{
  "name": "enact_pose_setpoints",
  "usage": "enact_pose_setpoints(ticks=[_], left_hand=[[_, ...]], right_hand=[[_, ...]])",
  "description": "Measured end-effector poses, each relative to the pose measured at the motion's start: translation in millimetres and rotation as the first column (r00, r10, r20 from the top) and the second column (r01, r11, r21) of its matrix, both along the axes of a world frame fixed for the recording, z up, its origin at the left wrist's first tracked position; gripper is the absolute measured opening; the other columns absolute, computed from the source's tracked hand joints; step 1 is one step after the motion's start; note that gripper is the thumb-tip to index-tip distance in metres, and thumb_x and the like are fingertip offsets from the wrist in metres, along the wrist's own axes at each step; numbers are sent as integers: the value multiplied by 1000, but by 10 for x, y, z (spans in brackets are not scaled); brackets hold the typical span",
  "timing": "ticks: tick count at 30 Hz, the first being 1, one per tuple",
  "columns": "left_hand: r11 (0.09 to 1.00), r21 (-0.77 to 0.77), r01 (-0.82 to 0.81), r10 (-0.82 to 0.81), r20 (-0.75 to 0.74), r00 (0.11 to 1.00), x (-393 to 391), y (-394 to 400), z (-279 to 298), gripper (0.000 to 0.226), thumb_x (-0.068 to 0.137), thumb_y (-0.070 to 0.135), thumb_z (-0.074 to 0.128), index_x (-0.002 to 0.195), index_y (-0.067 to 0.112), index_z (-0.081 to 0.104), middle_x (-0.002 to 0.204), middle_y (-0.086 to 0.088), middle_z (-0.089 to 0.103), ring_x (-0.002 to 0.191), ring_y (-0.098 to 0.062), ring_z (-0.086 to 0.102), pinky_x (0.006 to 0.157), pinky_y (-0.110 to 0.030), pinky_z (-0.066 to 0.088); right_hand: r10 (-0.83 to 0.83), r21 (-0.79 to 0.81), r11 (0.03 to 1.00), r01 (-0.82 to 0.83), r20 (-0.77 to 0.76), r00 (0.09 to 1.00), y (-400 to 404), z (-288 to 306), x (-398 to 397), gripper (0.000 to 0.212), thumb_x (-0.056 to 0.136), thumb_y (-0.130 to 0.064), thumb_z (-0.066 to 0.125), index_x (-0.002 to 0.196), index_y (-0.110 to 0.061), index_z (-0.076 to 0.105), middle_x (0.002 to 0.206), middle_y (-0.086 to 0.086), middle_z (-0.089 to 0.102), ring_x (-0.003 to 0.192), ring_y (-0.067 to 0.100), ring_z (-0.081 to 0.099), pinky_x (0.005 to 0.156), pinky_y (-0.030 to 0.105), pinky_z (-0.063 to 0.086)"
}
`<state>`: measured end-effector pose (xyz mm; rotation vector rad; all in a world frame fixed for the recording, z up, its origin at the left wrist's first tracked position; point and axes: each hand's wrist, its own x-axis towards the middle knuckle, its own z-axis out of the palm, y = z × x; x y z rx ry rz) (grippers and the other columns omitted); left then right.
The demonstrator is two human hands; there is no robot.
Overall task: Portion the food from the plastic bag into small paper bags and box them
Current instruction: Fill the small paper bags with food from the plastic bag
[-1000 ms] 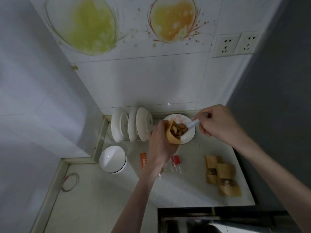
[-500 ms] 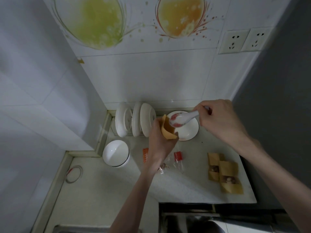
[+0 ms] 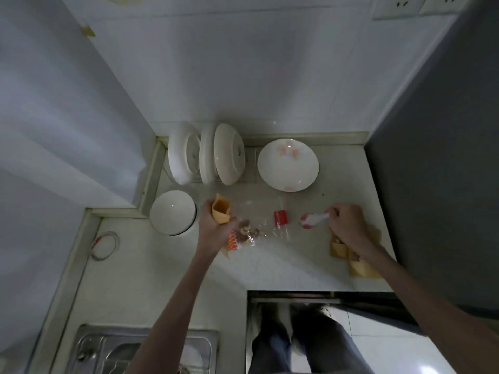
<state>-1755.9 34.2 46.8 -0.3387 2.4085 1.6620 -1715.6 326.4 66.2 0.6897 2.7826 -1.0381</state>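
Tan paper bag (image 3: 221,211), mouth open

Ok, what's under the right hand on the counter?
Small paper bags lie on the counter beneath the right hand, which holds a spoon. The wrist covers part of them, so their number and contents cannot be told.

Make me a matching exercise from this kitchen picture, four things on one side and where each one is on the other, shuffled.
Things:
1. paper bag
2. spoon
3. flowered plate
4. white bowl

Places:
A. flat on the counter by the back wall
B. in the right hand
C. in the left hand
D. on the counter left of the left hand

Pairs: 1-C, 2-B, 3-A, 4-D
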Motion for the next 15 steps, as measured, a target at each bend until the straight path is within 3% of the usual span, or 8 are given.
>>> enact_pose_setpoints(ticks=[3, 9, 11, 15], left_hand=[[998, -53, 18, -16, 42, 999, -54, -14, -157, 51, 72, 11, 82, 112, 16, 51, 102, -4, 63, 91, -21, 64, 78, -37, 53], [987, -80, -137, 152, 235, 960, -14, -154, -584, 38, 75, 18, 76, 108, 16, 57, 98, -5, 69, 84, -18, 68, 60, -25, 49], [988, -87, -126, 147, 310, 939, 6, -165, -705, 35, 75, 19, 73, 108, 13, 63, 98, -8, 72, 84, -20, 70, 62, -29, 52], [994, -61, -91, 106, 316, 943, 19, -129, -807, 35, 70, 23, 67, 102, 10, 68, 92, -7, 74, 81, -22, 72, 61, -29, 53]], right_hand=[[-7, -20, 1000, 8, 48, 999, -60, -239, -36, 24, 89, 0, 45, 86, 5, 68, 72, 18, 64, 63, 23, 54, 58, 32, 42], [-2, -57, 998, 6, 61, 998, -136, -526, -197, 22, 89, 1, 44, 83, 0, 65, 69, 12, 59, 65, 24, 57, 56, 30, 39], [14, -60, 998, -10, 58, 998, -148, -607, -243, 22, 89, 2, 43, 83, 3, 65, 71, 16, 60, 67, 25, 59, 57, 34, 43], [25, -42, 999, -23, 42, 999, -211, -767, -297, 22, 88, 2, 45, 81, 5, 65, 71, 22, 65, 64, 32, 60, 61, 39, 50]])
